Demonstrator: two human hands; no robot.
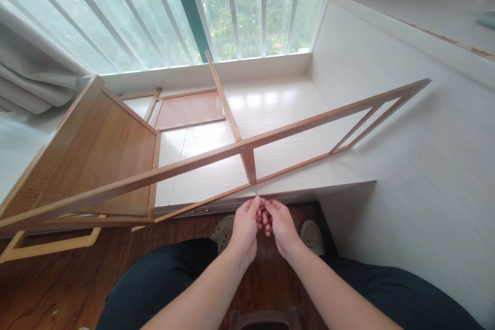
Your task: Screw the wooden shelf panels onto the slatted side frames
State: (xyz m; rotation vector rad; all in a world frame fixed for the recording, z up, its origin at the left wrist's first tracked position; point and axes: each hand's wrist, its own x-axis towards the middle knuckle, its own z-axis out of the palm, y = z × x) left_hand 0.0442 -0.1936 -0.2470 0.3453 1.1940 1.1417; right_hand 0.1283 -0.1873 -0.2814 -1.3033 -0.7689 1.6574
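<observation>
My left hand (246,221) and my right hand (282,224) meet in front of the ledge, thumbs and fingers pinched close together. A tiny pale, thin piece shows at the fingertips, too small to name. Just beyond them stands a wooden frame (193,161) of long brown rails, running from lower left to upper right. Its short crosspiece (249,164) is nearest to my fingers, with a small round fitting at the upper joint. A narrow wooden bar (222,95) extends from that joint toward the window.
A wooden panel (102,157) leans at the left, above a light wooden handle-like loop (54,252). Another framed panel (189,109) lies on the white ledge (278,98). A white wall (417,165) rises at right; a barred window (247,10) is behind.
</observation>
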